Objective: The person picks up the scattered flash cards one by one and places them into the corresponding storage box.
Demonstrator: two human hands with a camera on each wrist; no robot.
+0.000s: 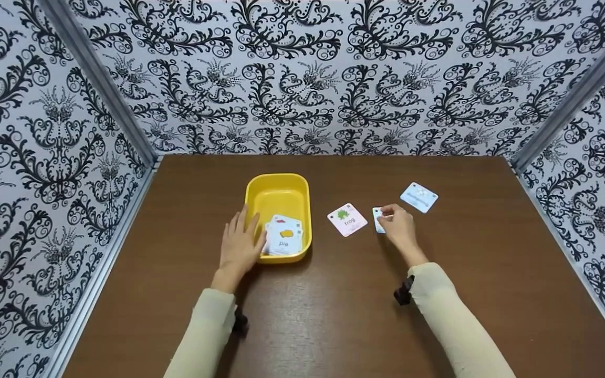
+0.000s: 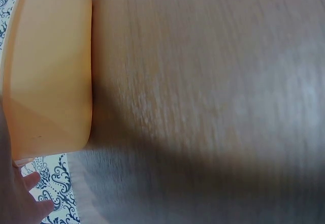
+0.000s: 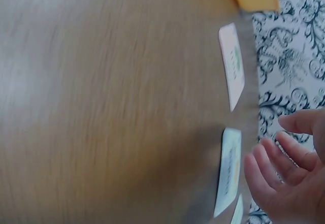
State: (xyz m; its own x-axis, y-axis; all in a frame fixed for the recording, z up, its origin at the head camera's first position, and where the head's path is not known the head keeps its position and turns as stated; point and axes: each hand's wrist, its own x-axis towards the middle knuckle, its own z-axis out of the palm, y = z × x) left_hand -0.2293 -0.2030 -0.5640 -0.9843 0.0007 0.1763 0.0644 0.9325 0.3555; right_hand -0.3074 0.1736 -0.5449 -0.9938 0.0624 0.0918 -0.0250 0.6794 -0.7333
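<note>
A yellow tray [image 1: 277, 181] stands on the brown table, with several picture cards [image 1: 285, 236] piled at its near end; the top one reads "pie". My left hand [image 1: 240, 239] rests over the tray's left rim, its fingers spread and fairly straight. To the right of the tray lies a pink-edged frog card [image 1: 347, 220]. My right hand [image 1: 398, 226] hovers over a pale blue card [image 1: 377, 220] and partly hides it in the head view. In the right wrist view, the right fingers [image 3: 277, 160] are loosely bent and apart from the cards.
Another light blue card [image 1: 419, 197] lies farther back on the right. Patterned black-and-white walls [image 1: 313, 79] enclose the table [image 1: 323, 315] at the back and both sides, with grey metal posts at the corners.
</note>
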